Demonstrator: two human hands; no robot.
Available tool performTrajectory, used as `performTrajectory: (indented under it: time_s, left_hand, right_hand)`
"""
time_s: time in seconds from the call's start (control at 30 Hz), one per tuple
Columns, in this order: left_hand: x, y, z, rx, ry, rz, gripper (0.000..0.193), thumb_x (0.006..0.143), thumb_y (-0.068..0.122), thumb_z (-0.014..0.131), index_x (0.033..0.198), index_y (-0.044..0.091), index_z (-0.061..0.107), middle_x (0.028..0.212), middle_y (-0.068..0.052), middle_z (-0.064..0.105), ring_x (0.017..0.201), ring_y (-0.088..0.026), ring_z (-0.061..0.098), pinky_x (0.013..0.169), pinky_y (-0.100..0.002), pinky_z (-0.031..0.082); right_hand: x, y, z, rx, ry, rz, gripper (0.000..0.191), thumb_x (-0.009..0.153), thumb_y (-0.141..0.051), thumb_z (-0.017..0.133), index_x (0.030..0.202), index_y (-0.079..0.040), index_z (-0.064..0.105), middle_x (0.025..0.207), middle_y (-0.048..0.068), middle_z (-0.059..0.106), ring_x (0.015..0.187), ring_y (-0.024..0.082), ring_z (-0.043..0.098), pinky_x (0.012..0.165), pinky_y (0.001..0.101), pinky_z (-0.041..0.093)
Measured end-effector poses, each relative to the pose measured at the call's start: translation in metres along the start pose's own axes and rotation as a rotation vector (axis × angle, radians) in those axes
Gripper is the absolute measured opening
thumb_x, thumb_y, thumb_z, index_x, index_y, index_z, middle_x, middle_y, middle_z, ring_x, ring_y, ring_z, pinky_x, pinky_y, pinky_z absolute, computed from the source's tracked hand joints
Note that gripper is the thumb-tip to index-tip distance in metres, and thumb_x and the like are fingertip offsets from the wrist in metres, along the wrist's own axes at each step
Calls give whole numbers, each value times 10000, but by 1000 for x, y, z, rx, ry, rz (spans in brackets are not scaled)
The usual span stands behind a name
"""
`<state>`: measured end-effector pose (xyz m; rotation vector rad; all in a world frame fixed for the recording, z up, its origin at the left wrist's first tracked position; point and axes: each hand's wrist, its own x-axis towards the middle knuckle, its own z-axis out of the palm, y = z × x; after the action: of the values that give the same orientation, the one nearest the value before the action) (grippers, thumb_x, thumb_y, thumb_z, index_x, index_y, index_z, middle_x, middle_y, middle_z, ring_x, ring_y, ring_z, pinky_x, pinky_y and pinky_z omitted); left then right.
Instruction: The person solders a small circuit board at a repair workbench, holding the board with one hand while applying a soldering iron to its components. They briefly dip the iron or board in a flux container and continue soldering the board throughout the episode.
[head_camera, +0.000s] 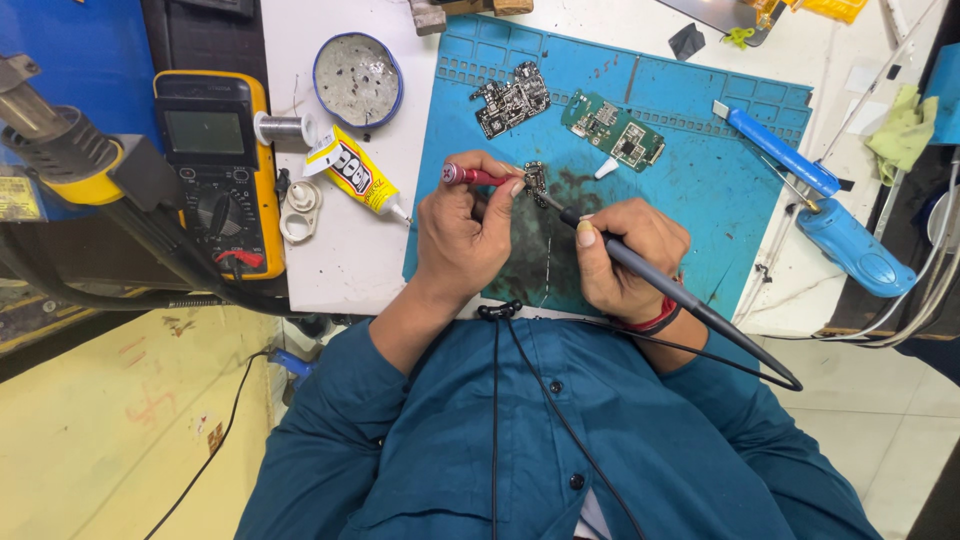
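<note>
A person in a teal shirt works over a blue mat on a white surface, seen from above at the centre of the frame. The left hand has its grip pinched on a red-handled tool, whose tip points toward a small circuit board lying on the mat just above the knuckles. The right hand is wrapped in a pen-style grip around a dark soldering iron, thumb and fingers pressed around its shaft; its tip reaches up and left to the edge of the small board. The iron's black cord loops away toward the lower right.

Higher on the mat lie a dark circuit board and a green circuit board, near each other but apart. A blue-handled tool rests at the mat's right edge, with a blue handheld device just below it on the surface. At the left of the frame sit a yellow multimeter, a spool of solder wire, a yellow glue tube and a round blue-rimmed tin. A hot-air nozzle with a yellow collar juts in from the far left.
</note>
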<state>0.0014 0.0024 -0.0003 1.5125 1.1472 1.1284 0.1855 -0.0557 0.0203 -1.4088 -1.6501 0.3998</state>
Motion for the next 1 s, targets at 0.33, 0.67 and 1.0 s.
performTrajectory:
  time_s: [0.33, 0.67, 1.0]
  left_hand:
    - [0, 0, -1, 13, -4, -6, 208, 1019, 25, 703, 1126, 50, 526, 980, -54, 767, 542, -24, 552, 508, -210, 432]
    - [1, 1, -1, -7, -11, -3, 193, 1029, 15, 693, 1131, 46, 533, 979, -56, 762, 560, -27, 556, 522, -211, 438]
    - [0, 0, -2, -23, -19, -1, 197, 1030, 10, 688, 1142, 41, 528, 994, -66, 762, 585, -31, 565, 533, -209, 446]
  right_hand:
    - [1, -1, 1, -6, 3, 1, 97, 956, -31, 717, 895, -21, 642, 774, 100, 648, 608, 218, 603, 577, 337, 438]
    - [2, 0, 0, 2, -1, -16, 107, 962, -28, 714, 895, -19, 631, 786, 103, 654, 614, 219, 602, 582, 336, 443]
    - [2, -1, 1, 0, 6, -7, 110, 968, -36, 715, 889, -24, 639, 776, 98, 649, 607, 217, 602, 576, 334, 440]
